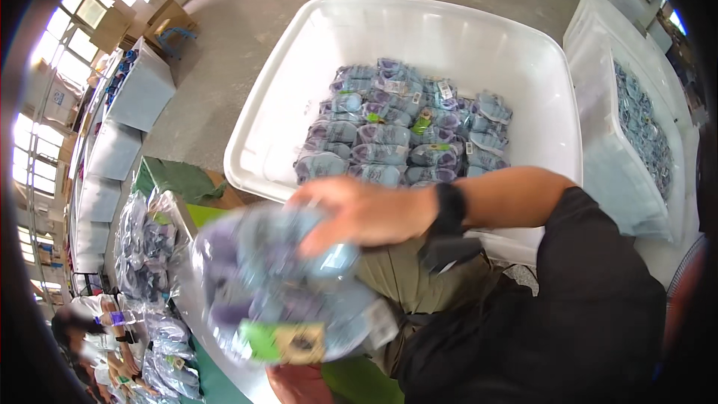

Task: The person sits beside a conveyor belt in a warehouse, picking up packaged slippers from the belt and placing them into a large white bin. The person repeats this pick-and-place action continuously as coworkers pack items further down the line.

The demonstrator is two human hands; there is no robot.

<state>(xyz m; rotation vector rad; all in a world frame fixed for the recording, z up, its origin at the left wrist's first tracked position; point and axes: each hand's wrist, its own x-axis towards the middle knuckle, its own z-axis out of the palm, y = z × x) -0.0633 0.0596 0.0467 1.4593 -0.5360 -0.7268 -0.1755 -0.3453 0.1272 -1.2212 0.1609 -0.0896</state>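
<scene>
My right hand [363, 213], coming in from the right in a dark sleeve with a black band on the wrist, grips clear-bagged shoes [288, 292] from above. The shoes are blue-grey and purple, with a green-and-tan tag at the lower edge; motion blurs them. Below the bag, at the lower edge of the view, shows what looks like part of my left hand [299, 383]. Its fingers are hidden, so I cannot tell whether it touches the bag. Just beyond my right hand, a large white bin [329, 19] holds rows of similar bagged shoes [385, 135].
More bagged shoes [168, 344] lie on the table [217, 374] at left, near a green bag [176, 179]. A person [90, 337] is at the lower left. Another white bin [598, 150] with bagged goods stands at right. White bins [138, 90] line the left side.
</scene>
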